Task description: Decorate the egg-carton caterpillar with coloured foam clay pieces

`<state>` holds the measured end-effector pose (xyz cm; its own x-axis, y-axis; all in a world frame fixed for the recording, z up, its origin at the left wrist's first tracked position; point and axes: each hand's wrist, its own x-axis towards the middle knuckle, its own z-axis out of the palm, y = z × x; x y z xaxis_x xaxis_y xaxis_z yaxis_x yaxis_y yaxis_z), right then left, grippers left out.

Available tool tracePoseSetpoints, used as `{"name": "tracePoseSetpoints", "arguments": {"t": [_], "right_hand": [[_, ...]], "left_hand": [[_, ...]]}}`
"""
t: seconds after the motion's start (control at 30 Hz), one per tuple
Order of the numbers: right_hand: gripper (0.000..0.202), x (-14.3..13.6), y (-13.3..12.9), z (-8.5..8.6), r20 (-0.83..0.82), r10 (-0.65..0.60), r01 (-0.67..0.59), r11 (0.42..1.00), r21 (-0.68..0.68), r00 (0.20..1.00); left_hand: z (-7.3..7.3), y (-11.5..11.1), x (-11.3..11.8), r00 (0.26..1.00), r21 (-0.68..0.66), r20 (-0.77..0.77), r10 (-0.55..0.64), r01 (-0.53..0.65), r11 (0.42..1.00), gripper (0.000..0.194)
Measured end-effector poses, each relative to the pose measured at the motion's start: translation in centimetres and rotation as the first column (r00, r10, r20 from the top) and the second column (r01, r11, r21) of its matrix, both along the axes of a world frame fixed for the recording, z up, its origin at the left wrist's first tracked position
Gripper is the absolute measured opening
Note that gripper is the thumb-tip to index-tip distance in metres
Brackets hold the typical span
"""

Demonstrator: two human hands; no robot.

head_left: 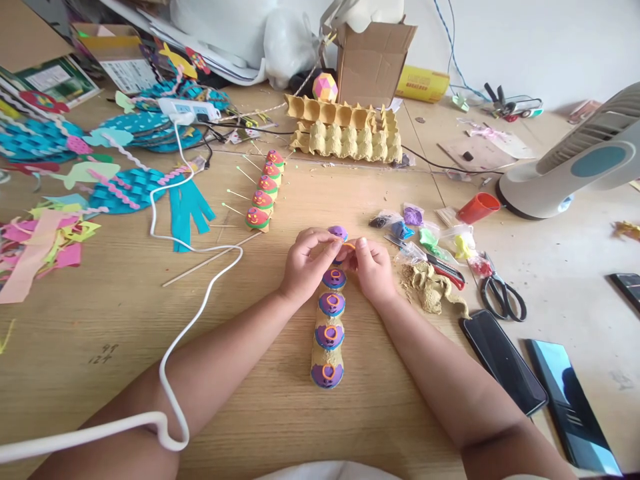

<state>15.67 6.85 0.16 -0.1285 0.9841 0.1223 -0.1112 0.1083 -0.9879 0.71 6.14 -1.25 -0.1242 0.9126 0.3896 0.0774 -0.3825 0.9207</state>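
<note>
A strip of egg carton cups (328, 355) decorated in purple and blue lies lengthwise in front of me, with orange rings on several of its cups. Over its far end, my left hand (311, 261) and my right hand (371, 268) meet, fingertips close together. Between them stretches a thin orange strip of clay (349, 245), pinched at either end by thumb and fingers. Just beyond my fingers the farthest purple cup (338, 232) shows, partly hidden. The cup directly beneath my hands is mostly covered.
A red and green carton strip (265, 190) with toothpicks stands further back. To the right lie clay packets (413, 215), a cutter (445, 268), scissors (503, 297) and a phone (503, 360). A white cable (203, 307) crosses the left side; a fan (565, 160) stands at right.
</note>
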Motion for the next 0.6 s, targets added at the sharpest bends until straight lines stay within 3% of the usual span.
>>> {"name": "tracePoseSetpoints", "arguments": {"t": [0.17, 0.23, 0.43, 0.6], "right_hand": [[0.043, -0.19, 0.23, -0.03, -0.142, 0.027, -0.023, 0.999, 0.027, 0.990], [0.046, -0.31, 0.30, -0.07, -0.181, 0.027, -0.023, 0.999, 0.026, 0.983], [0.037, -0.46, 0.19, -0.11, -0.159, 0.004, -0.012, 0.999, -0.051, 0.987], [0.033, -0.38, 0.31, -0.15, -0.160, -0.052, 0.045, 0.998, -0.046, 0.986]], "left_hand": [[-0.30, 0.28, 0.09, 0.994, -0.029, 0.111, 0.000, 0.003, 1.000, 0.022], [-0.36, 0.37, 0.13, 0.990, -0.037, 0.141, 0.001, 0.004, 0.999, 0.023], [-0.40, 0.44, 0.22, 0.977, -0.047, 0.210, -0.047, 0.058, 0.997, 0.018], [-0.46, 0.35, 0.27, 0.980, -0.095, 0.200, -0.022, 0.041, 0.995, 0.026]]}}
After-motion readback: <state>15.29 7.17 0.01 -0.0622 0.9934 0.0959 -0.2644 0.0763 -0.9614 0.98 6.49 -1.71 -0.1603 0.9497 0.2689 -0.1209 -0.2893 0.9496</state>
